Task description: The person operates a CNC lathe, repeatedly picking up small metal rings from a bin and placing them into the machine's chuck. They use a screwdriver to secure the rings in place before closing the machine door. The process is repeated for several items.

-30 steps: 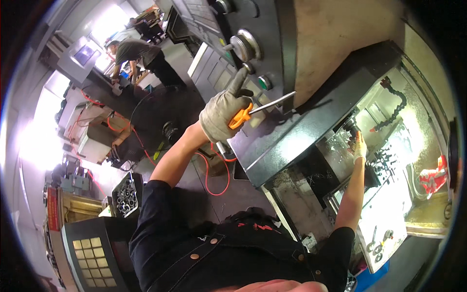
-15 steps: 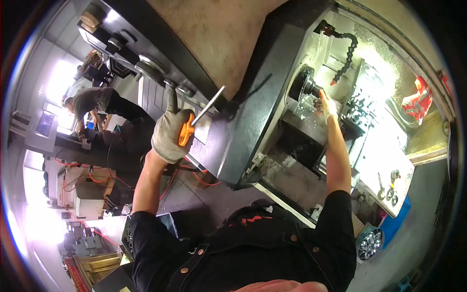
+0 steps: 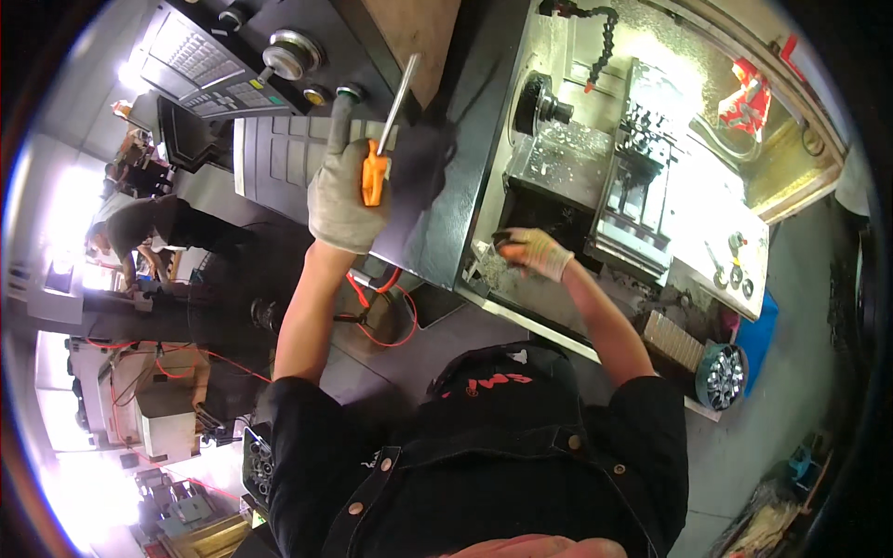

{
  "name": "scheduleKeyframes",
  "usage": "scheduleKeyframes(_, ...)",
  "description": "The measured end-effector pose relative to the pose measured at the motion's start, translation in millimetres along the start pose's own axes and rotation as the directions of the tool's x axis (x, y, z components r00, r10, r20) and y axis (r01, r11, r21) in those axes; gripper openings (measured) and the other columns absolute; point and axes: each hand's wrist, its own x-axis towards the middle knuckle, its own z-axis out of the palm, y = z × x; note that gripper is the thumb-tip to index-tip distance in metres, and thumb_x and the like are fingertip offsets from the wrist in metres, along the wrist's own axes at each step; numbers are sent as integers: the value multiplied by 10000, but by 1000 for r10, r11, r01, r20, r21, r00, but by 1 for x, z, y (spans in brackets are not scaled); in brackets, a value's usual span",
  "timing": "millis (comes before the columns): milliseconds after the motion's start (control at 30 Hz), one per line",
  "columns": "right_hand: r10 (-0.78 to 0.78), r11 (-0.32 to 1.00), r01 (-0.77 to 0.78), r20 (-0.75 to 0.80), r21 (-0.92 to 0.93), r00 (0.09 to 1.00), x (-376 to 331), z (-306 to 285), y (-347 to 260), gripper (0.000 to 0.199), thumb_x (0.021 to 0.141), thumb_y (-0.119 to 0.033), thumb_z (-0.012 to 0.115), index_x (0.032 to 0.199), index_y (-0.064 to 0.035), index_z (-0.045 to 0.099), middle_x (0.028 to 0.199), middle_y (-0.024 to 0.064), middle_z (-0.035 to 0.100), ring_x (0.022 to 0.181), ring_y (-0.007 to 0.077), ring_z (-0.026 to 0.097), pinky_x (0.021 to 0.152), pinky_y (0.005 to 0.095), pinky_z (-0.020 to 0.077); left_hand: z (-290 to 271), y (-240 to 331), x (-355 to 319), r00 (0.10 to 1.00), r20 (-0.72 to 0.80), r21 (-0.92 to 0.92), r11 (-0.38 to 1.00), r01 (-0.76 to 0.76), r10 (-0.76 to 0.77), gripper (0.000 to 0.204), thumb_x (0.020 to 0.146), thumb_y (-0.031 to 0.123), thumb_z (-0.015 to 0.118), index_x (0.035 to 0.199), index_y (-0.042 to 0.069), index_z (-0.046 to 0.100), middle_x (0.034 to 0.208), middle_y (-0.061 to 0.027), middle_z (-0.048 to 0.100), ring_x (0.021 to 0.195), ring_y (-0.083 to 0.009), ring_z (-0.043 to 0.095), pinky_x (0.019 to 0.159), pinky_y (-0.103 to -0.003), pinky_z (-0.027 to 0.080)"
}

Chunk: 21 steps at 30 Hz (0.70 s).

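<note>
Right hand [image 3: 535, 253]: moved from the lathe chuck [image 3: 532, 104] down near the front sill [image 3: 523, 322]; fingers curled, small dark piece [image 3: 502, 238] at their tips, grip unclear.
Left hand [image 3: 349, 195]: wrapped around an orange-handled rod tool [image 3: 375, 179], one finger extended to the green push button [image 3: 351, 90].
Rod tool: beside the control panel [image 3: 335, 42], shaft upward.

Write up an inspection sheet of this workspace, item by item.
Surface: pale board, brightly lit, bearing small rings.
Job's things: orange-handled tool; small dark piece, details unclear; green button.
Clutter: red-and-white bundle, tub of metal parts.
Hands: both gloved; left hand grips the tool, index finger at the button; right hand closed on the dark piece.
Cables: red cable looping near the floor.
Surroundings: co-worker bent over at left.
</note>
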Motion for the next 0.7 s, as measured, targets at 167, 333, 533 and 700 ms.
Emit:
scheduleKeyframes(167, -244, 966, 234, -80, -112, 967, -28, 88, 23, 619, 791, -249, 749, 1320, -70, 481, 721, -7, 584, 581, 60, 491, 464, 220, 392, 2, 6, -10, 995, -40, 24, 996, -89, 90, 326, 748, 81, 612, 1067, 65, 546, 1343, -215, 446, 865, -412, 599, 711, -461, 497)
scheduleKeyframes(333, -93, 995, 99, -213, 18, 973, -15, 144, 6, 643, 803, -278, 720, 1316, -9, 442, 714, 30, 587, 520, 89, 499, 441, 255, 408, 1, -13, -6, 957, -210, -211, 946, -245, 201, 237, 744, 74, 608, 976, 37, 574, 1052, -201, 587, 887, -398, 599, 726, -429, 486)
scheduleKeyframes(533, -114, 987, 56, -408, -151, 906, -30, 160, -13, 425, 783, -250, 699, 1134, -61, 552, 711, 31, 607, 530, 92, 534, 460, 263, 445, 6, -29, -10, 988, -107, -478, 866, -148, 110, 353, 672, 153, 648, 1014, 96, 582, 1383, -219, 411, 990, -391, 575, 830, -412, 481)
scheduleKeyframes(700, -15, 1000, 13, -502, -7, 865, -46, 158, 3, 432, 773, -243, 700, 1144, -88, 540, 726, 27, 631, 523, 72, 523, 418, 234, 413, 13, -31, -70, 996, 51, -825, 559, 81, -68, 428, 727, 20, 655, 1137, -1, 535, 937, -44, 598, 824, -153, 597, 739, -269, 492)
